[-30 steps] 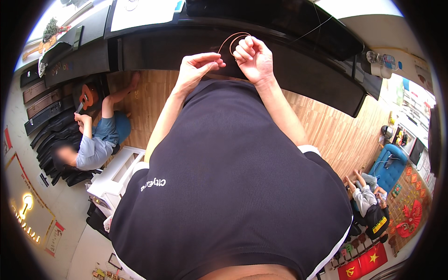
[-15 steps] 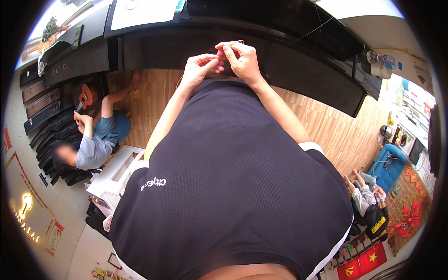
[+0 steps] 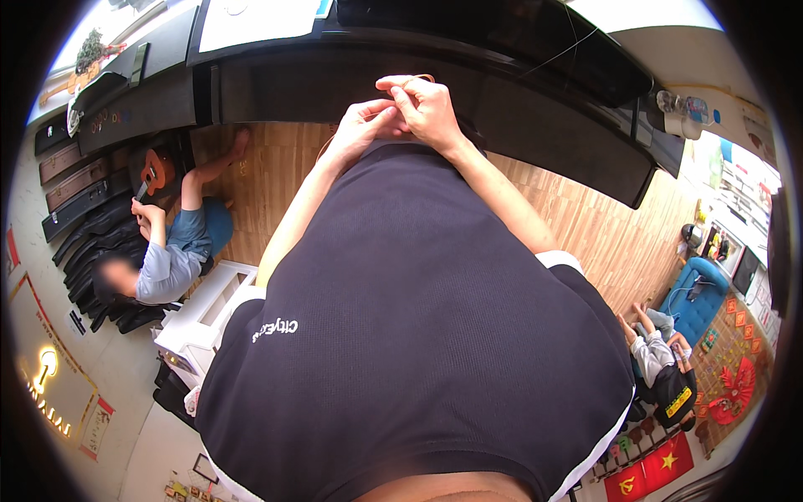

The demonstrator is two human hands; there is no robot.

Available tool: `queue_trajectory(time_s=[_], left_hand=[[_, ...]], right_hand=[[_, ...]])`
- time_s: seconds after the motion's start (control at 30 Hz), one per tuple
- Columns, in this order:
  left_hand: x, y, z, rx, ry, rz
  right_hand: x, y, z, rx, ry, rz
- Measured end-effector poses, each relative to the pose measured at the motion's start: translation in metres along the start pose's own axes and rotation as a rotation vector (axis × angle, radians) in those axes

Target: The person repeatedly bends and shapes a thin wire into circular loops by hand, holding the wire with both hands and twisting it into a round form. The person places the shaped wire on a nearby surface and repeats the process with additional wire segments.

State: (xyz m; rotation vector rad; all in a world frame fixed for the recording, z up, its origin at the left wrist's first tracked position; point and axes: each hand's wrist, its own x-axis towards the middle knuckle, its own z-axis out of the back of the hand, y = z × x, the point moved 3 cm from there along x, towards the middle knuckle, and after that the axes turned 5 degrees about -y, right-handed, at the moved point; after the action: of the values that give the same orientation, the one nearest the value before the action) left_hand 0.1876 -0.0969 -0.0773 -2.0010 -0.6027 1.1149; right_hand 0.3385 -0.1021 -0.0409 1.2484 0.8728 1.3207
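Up front, both the left hand [image 3: 361, 125] and right hand [image 3: 425, 107] pinch a thin coppery wire [image 3: 421, 78] between closed fingertips.

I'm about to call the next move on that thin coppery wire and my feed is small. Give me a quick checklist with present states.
1. Wire gripped: ok; a small loop shows above the right hand, pinched by its fingers.
2. Left hand engaged: ok; its fingertips meet the right hand's at the wire.
3. Both hands in view: ok; they are raised in front of the dark shirt.
4. Free end of the wire: cannot tell; too thin to follow.
5. Clearance from the black counter: cannot tell; the hands overlap it in the picture.
6. Other people near the hands: ok; the seated person is off to the left.
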Motion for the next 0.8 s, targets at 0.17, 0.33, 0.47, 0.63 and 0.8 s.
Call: queue_trajectory(time_s=[0.17, 0.33, 0.47, 0.63, 0.8], left_hand=[[-0.006, -0.006, -0.007, 0.041, 0.005, -0.053], [-0.010, 0.002, 0.005, 0.119, 0.009, -0.095], [-0.017, 0.006, 0.028, -0.036, -0.092, -0.115], [-0.025, -0.004, 0.042, 0.062, -0.210, -0.230], [-0.029, -0.020, 0.021, 0.372, -0.185, -0.399]], right_hand=[[0.000, -0.004, 0.002, -0.104, 0.027, 0.035], [-0.005, -0.009, 0.006, -0.585, 0.276, -0.010], [-0.013, -0.014, 0.005, -0.691, 0.417, 0.047], [-0.019, -0.019, 0.002, -0.420, 0.515, -0.068], [-0.018, -0.033, -0.003, -0.057, 0.496, -0.287]])
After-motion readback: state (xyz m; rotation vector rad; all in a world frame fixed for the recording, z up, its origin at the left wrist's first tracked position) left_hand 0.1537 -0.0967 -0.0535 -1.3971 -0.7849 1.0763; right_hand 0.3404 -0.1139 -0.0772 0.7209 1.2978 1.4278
